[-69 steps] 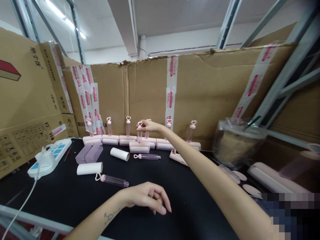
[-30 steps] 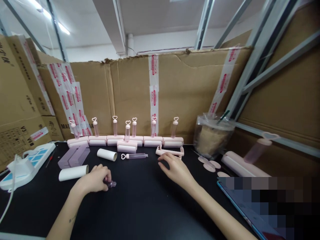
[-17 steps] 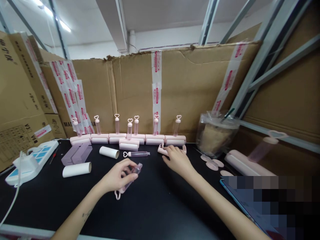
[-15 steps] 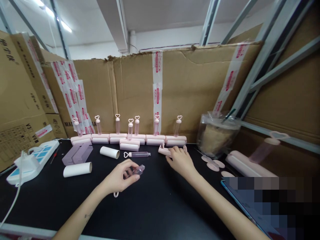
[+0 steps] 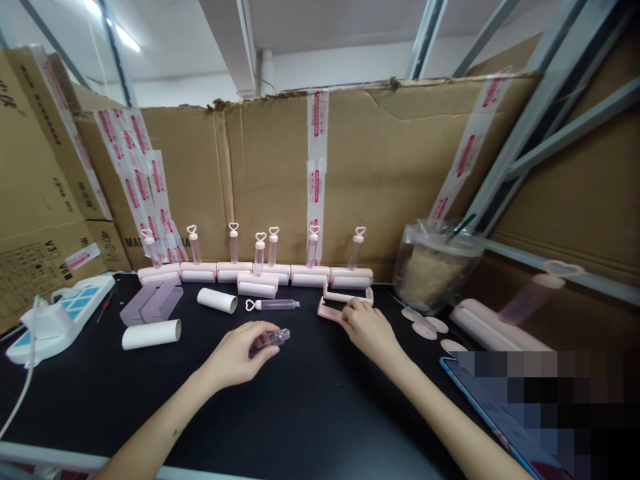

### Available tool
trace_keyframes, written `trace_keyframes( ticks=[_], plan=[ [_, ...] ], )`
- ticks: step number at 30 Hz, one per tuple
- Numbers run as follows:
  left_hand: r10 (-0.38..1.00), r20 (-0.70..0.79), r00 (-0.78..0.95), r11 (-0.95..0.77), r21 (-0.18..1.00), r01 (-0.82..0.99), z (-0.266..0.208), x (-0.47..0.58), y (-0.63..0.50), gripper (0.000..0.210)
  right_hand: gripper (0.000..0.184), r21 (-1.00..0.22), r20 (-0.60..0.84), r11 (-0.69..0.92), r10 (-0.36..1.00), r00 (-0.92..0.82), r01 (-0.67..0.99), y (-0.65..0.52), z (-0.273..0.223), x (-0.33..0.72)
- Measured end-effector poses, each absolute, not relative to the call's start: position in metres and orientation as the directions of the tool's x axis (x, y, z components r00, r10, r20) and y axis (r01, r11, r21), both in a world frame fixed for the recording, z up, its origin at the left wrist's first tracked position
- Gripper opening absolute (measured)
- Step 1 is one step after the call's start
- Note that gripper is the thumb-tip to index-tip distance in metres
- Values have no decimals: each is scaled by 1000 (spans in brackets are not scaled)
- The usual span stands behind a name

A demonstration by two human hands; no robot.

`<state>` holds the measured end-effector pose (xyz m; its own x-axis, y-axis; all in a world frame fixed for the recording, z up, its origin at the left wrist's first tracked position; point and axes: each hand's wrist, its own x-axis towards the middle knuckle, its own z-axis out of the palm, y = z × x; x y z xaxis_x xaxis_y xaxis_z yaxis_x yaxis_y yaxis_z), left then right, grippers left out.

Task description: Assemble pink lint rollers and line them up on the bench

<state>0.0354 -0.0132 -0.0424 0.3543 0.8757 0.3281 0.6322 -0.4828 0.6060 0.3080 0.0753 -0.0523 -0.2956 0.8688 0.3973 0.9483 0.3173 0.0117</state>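
My left hand (image 5: 235,353) is closed around a clear purple tube handle (image 5: 283,337), whose narrow end pokes out past the fingertips above the black table (image 5: 300,413). To the right, my right hand (image 5: 373,337) pinches a pink roller frame (image 5: 331,312) by its near edge. Just behind it lies a second pink frame (image 5: 349,298). Between the hands and the back row, a loose tube handle (image 5: 277,305) with a heart-shaped loop rests flat. Assembled pink lint rollers (image 5: 199,272) with upright handles line the cardboard wall.
White paper-like rolls (image 5: 151,335) and purple plastic covers (image 5: 150,303) lie at left, near a power strip (image 5: 65,327). At right are a bagged drink cup (image 5: 430,267), pink oval pieces (image 5: 424,330), a large-looking lint roller (image 5: 495,323) and a phone (image 5: 493,400).
My right hand has drawn one pink frame toward me, away from the other, which now shows behind it. My left hand still holds the tube handle; its heart loop is now hidden.
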Motion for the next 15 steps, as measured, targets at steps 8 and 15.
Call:
trace_keyframes(
  ticks=[8,15],
  plan=[
    [881,348,321,-466,513,721,-36,38,-19,31,22,-848,289,408,891,-350,338,45,-31,280],
    [871,360,333,-479,477,737,-38,39,-20,31,39,-983,160,181,845,-510,-8,22,-38,251]
  ],
)
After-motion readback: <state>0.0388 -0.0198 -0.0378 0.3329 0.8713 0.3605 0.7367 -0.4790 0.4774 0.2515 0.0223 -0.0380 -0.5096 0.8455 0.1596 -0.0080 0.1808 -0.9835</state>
